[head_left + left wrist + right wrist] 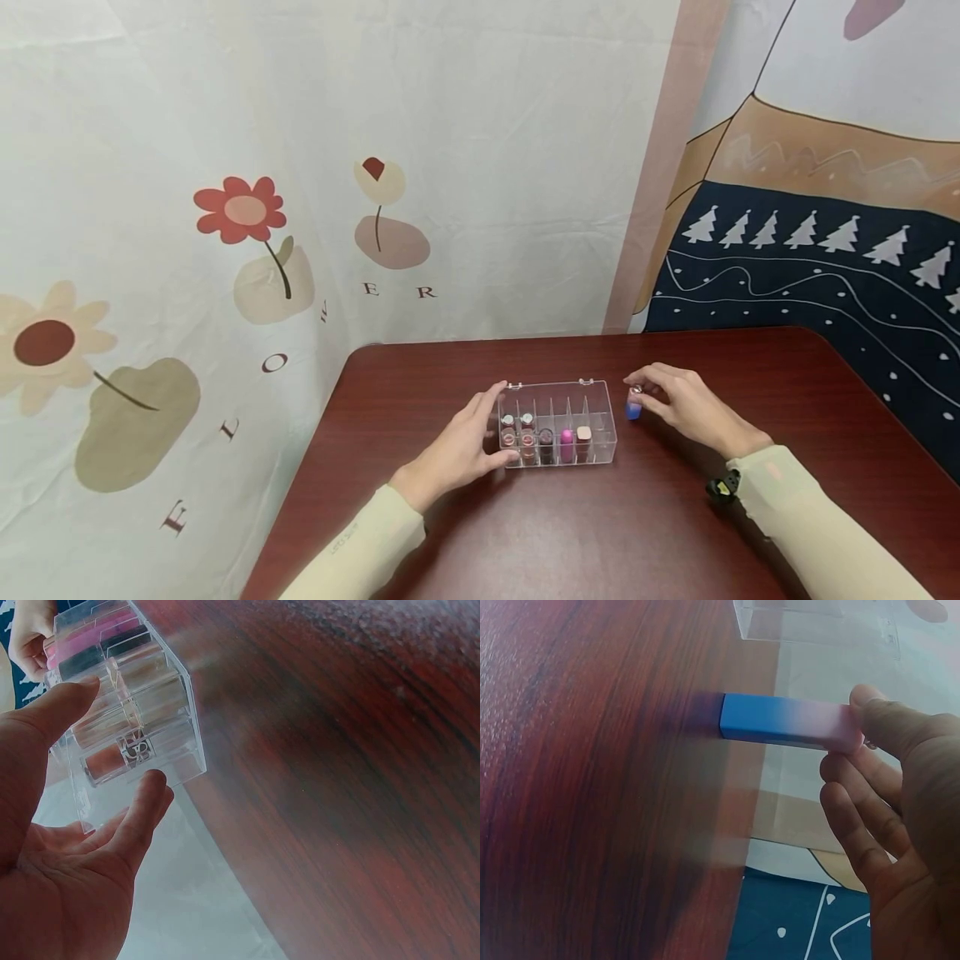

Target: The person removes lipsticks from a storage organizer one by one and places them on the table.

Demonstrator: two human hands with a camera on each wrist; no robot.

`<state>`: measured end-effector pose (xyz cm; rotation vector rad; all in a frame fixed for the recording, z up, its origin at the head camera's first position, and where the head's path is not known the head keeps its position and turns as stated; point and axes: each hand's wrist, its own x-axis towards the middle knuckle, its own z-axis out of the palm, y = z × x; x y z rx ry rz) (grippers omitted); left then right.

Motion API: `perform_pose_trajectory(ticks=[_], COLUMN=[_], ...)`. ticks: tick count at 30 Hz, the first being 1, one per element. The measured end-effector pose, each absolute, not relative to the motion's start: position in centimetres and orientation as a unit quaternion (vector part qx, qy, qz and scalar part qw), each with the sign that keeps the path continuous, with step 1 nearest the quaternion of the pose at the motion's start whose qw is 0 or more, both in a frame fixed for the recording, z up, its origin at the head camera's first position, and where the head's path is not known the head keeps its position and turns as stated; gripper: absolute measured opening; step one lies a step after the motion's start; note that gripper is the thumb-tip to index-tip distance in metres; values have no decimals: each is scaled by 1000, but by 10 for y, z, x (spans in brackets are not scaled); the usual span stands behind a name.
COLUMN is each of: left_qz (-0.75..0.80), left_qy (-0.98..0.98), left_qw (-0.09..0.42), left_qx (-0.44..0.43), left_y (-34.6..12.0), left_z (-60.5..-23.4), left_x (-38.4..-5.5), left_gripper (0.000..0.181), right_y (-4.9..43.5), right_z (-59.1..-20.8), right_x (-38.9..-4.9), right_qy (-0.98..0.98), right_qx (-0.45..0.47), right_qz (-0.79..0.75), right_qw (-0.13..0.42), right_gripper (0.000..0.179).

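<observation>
A clear plastic divided box [555, 460] stands on the table, holding several lipsticks in its compartments. Among them are a magenta one [567, 445], a dark one [547, 448] and a beige-topped one [583, 442]. My left hand [459, 450] holds the box's left end, thumb at the front corner and fingers along the side. To the right of the box, my right hand [693, 408] pinches a blue-to-pink lipstick tube [787, 720] by its pink end between thumb and finger. The tube is upright, blue end down; whether it touches the table I cannot tell.
The reddish-brown table [555, 533] extends around the box. Behind it hangs a pale flower-printed cloth [487, 167], and at the right a dark blue cloth with white trees [795, 275]. Some right-hand compartments [602, 446] of the box hold nothing visible.
</observation>
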<state>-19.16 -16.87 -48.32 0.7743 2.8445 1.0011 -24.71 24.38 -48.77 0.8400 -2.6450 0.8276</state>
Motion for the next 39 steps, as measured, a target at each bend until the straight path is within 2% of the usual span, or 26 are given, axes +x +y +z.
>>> perform_pose_trajectory(ticks=[11, 29, 39], left_qz=[322, 330, 329], left_qy=[913, 909, 908], left_qw=[13, 15, 9], left_qx=[251, 255, 260], left_y=[-169, -168, -170], left_z=[-484, -486, -487], left_x=[-193, -195, -194], left_gripper=[109, 111, 111], right_y=[242, 237, 225], right_z=[-488, -487, -483], right_x=[-246, -239, -231], right_qy=[-914, -906, -895], right_qx=[274, 282, 303], right_qz=[270, 246, 244], right_qw=[129, 198, 219], right_gripper=[35, 43, 45])
